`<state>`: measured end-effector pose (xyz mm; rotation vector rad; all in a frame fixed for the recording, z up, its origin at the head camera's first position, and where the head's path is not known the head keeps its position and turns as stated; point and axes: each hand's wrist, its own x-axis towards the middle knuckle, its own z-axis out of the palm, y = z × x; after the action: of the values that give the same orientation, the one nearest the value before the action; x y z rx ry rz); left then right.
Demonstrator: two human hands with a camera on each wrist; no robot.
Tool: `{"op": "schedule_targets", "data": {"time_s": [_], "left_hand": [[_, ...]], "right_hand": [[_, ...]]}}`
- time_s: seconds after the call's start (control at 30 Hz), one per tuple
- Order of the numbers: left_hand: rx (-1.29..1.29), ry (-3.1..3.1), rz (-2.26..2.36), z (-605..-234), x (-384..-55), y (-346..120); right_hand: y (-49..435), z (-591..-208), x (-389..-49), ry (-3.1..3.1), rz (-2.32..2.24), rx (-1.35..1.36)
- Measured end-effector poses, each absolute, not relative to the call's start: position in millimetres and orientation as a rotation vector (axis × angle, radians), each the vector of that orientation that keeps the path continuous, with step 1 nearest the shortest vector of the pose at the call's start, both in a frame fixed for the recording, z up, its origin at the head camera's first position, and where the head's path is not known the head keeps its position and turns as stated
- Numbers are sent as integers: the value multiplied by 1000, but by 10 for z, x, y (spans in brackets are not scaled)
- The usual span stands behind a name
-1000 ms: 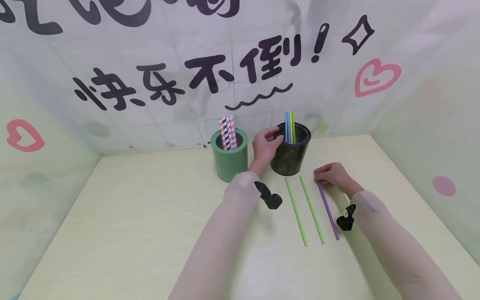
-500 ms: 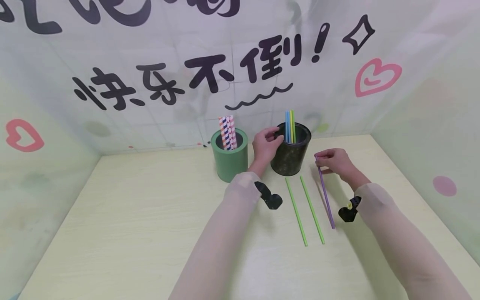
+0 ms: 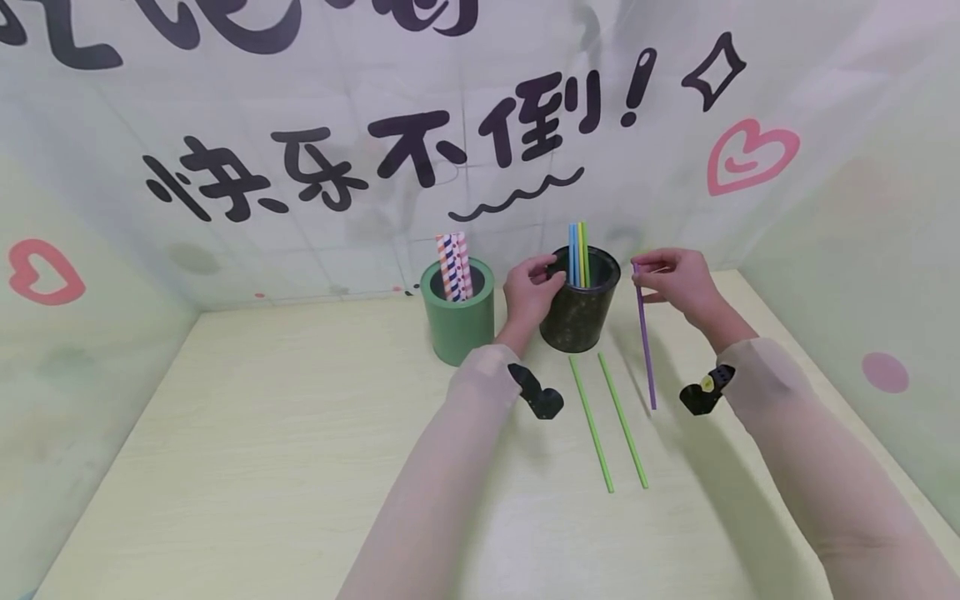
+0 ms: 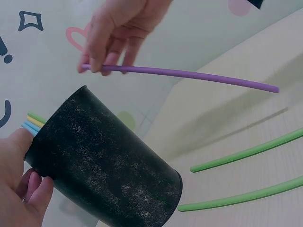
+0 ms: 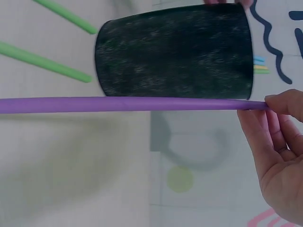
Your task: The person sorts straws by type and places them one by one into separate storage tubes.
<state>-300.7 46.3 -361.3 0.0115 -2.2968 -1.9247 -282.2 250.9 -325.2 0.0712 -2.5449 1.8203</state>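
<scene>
A purple straw (image 3: 646, 350) hangs near upright from my right hand (image 3: 681, 283), which pinches it by its top end, just right of the black cup (image 3: 577, 321). In the left wrist view the lower end of the purple straw (image 4: 213, 77) is raised off the table, its shadow beneath. My left hand (image 3: 531, 292) grips the cup's left rim, thumb and fingers at the edge. Blue, yellow and green straws (image 3: 580, 254) stand inside the cup. In front of it two green straws (image 3: 622, 421) lie side by side on the table (image 3: 285, 450).
Left of the black cup, close to my left wrist, stands a green cup (image 3: 459, 329) holding several striped paper straws (image 3: 454, 267). A printed backdrop (image 3: 315, 242) rises behind the table, with a side wall (image 3: 862, 292) at the right.
My right hand has lifted the purple straw from the table and carried it up and back, beside the black cup's rim. The left hand has stayed on the cup.
</scene>
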Motion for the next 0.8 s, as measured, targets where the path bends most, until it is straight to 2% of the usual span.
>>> {"op": "schedule_targets", "data": {"time_s": [0.8], "left_hand": [[-13, -2298, -1924, -3632, -3024, 453]], "right_hand": [[2267, -2317, -2989, -2256, 1886, 149]]}}
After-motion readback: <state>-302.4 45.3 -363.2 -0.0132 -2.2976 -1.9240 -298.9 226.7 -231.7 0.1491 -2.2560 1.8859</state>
